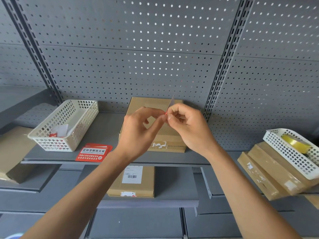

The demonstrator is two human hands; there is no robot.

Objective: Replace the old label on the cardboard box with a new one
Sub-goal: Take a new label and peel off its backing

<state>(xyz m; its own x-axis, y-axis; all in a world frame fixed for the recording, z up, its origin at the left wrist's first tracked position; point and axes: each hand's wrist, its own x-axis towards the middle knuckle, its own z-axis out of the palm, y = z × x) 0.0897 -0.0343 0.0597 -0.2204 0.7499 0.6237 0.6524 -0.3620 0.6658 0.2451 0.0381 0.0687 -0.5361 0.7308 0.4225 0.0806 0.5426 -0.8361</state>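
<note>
Head view shows both hands raised together above the shelf, their fingers (170, 116) pinching one small label (171, 102) between them. Left hand (140, 130) holds the lower edge with thumb and forefinger curled on it; right hand (187, 125) nips the same sticker just beside, its other fingers folded toward the palm. A sliver of red shows where the fingertips meet, and the label's pale side stands nearly edge-on above them (its print cannot be read).

Directly behind and below the hands lies the cardboard box (156, 107), flat on the grey shelf (107, 128), apart from the fingers. Torn white scraps of the old label (159, 145) cling to its near edge.

Left of the box lies a stack of red labels (93, 153), and beyond it a white basket (69, 121) holding bits of paper. On the lower shelf sits a second box (133, 181) with a barcode sticker. At the right, another basket (293, 152) with a yellow tape roll (295, 143) rests on stacked boxes (269, 175).
</note>
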